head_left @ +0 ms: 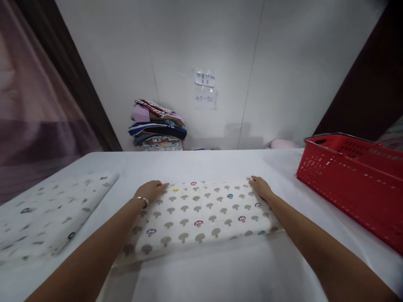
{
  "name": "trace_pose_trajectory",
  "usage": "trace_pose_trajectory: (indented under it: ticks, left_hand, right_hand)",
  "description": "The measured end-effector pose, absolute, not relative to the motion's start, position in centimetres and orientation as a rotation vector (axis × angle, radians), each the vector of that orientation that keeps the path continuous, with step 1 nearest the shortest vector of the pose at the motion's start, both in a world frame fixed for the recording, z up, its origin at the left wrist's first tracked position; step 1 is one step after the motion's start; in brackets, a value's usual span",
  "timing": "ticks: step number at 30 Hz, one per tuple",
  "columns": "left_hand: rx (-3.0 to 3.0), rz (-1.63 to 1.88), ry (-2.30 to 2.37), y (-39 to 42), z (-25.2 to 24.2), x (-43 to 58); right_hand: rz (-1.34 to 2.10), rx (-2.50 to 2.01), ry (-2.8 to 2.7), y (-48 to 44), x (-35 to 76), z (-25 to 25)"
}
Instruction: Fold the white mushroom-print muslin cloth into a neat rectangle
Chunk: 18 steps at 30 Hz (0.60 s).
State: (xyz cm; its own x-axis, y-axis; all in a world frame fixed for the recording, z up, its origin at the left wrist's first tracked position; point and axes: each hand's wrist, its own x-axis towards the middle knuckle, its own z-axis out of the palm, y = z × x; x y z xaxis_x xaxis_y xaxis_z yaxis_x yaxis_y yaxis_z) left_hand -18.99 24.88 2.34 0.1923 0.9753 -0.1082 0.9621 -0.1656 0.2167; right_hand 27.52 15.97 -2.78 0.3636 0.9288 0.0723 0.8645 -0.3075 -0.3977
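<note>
1. Mushroom-print cloth [206,206] lies crosswise in the middle of the white surface [217,161], directly before the person; printed side up, long edges running left to right
2. Left hand [152,191] at the cloth's 10 o'clock, thumb and fingers pinched together on its far left corner; metal bracelet [144,201] at that wrist
3. Right hand [260,187] at 2 o'clock, fingertips likewise clamped on the far right corner
4. Far edge stretches fairly straight between the hands; near edge slants a little, and how many layers lie beneath cannot be told
5. Second cloth [59,214], pale with small dark motifs, lies flat at 9 o'clock, apart from the first
6. Red basket [343,184] between 2 and 3 o'clock, contents not visible; stack of fabrics [157,128] at 11 o'clock, beyond the far edge of the surface
7. Step in hand, as judged: controlling the far corners and lining up that edge
8. Next move seems to call for both hands working evenly, corners level and the fabric smooth, lest it skew or crease
</note>
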Motion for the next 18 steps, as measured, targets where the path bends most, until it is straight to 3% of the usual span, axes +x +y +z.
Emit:
trace_pose_trajectory:
  ticks: [9, 18]
  left_hand:
    - [2.703, 0.322, 1.542, 24.4, 0.6, -17.6]
    - [2.664, 0.185, 1.479, 24.6, 1.2, -16.3]
  right_hand:
    - [0.047, -2.077, -1.915, 15.3, 25.5, -0.7]
    - [0.204, -2.066, -2.382, 18.2, 23.6, 1.5]
